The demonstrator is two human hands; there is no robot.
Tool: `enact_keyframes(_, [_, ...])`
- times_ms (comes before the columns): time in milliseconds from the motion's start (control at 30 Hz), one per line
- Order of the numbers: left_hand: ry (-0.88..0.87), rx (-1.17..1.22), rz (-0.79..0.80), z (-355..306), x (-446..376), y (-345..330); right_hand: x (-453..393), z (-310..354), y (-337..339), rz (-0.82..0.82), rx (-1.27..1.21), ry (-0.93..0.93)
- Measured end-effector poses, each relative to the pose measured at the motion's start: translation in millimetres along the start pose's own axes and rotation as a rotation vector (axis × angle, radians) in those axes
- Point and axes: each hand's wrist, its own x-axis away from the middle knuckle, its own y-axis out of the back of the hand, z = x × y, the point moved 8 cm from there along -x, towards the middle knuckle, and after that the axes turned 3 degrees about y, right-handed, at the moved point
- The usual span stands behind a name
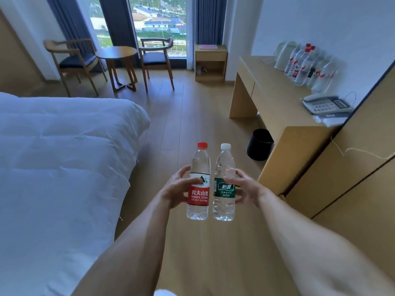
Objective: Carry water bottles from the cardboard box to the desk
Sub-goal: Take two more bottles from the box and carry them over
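Observation:
My left hand (pixel 177 188) grips a clear water bottle with a red cap and red label (pixel 198 184), held upright over the wooden floor. Beside it, my right hand (pixel 243 186) holds a second clear bottle with a white cap and green label (pixel 224 184), also upright. The two bottles are side by side, almost touching. The light wooden desk (pixel 275 97) stands ahead on the right against the wall. Several water bottles (pixel 303 65) stand in a row at its back edge. The cardboard box is out of view.
A white kettle (pixel 284 54) and a telephone (pixel 327 103) sit on the desk. A black bin (pixel 259 144) stands on the floor under it. A white bed (pixel 59 157) fills the left. A round table (pixel 116 53), two chairs and a window are at the far end.

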Motion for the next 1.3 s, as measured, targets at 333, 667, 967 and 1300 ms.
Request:
enact_keyframes(333, [0.01, -0.023, 0.049, -88, -169, 30, -152, 89, 31, -0.066, 0.014, 0.013])
enact_keyframes(667, [0.018, -0.064, 0.189, -227, -362, 60, -316, 215, 50, -0.191, -0.024, 0.074])
enact_keyframes(967, [0.045, -0.13, 0.28, -311, -507, 31, -419, 300, 115, -0.298, -0.108, 0.141])
enact_keyframes(1300, [0.054, -0.196, 0.306, -389, -692, -29, -560, 387, 234, -0.31, -0.167, 0.157])
